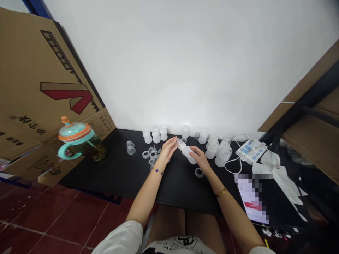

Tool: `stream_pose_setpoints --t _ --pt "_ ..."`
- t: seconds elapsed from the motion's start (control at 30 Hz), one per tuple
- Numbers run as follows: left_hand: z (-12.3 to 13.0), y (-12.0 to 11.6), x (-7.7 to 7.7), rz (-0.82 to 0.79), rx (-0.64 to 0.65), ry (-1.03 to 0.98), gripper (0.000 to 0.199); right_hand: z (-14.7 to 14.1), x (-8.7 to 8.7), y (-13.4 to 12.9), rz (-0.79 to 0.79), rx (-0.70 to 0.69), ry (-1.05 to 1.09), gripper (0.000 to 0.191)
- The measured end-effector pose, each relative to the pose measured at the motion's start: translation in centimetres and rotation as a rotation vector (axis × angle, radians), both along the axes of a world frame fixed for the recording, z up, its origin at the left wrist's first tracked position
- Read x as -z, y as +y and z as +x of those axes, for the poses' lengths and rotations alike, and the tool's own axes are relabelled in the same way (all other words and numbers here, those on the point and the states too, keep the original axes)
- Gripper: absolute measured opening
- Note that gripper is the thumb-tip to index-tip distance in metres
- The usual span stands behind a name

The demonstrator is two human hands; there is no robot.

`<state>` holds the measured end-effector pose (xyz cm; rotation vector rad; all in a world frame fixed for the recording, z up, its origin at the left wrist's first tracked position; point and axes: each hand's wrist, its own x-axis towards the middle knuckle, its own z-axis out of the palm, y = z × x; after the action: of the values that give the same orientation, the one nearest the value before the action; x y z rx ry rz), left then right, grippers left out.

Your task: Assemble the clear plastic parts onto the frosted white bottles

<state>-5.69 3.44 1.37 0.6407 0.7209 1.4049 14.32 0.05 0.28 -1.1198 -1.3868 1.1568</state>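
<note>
A white translucent bottle point(188, 153) is tilted between my two hands above the black table. My right hand point(200, 157) grips its lower body. My left hand point(168, 149) holds the clear cap point(180, 142) at its upper end. Several white rings point(146, 154) and clear teats lie left of my left hand, some partly hidden by it. A ring with a dark centre point(199, 172) lies just below my right hand. Uncapped white bottles point(156, 135) stand along the wall, and several capped bottles point(223, 157) stand to the right.
Two clear caps point(130, 148) rest on the black table point(106, 180) at the left. Farther left are a teal-handled jug point(79, 141) and large cardboard boxes point(34, 88). On the right lie a white power strip point(251, 151) with cables, white cloths and a lit tablet point(251, 201).
</note>
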Motion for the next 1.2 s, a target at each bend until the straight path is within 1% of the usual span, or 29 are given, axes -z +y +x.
stream_pose_setpoints --t 0.2,0.73,0.97,1.1,1.2 --pt "0.33 0.05 0.32 0.017 0.033 0.018 0.028 -0.06 0.01 -0.02 0.017 0.009 0.002 0.037" --pt "0.74 -0.14 0.29 0.013 0.051 0.003 0.029 0.05 -0.08 -0.14 0.01 0.04 -0.007 0.038" --pt "0.93 -0.07 0.52 0.028 0.038 0.0 0.038 0.05 -0.13 -0.15 0.028 0.051 -0.033 0.042" --pt "0.91 -0.05 0.65 0.028 0.039 0.01 0.039 0.14 -0.01 -0.12 0.062 0.049 -0.036 0.043" --pt "0.89 -0.06 0.73 0.027 0.04 0.029 0.04 0.18 -0.26 -0.3 0.08 0.049 -0.052 0.042"
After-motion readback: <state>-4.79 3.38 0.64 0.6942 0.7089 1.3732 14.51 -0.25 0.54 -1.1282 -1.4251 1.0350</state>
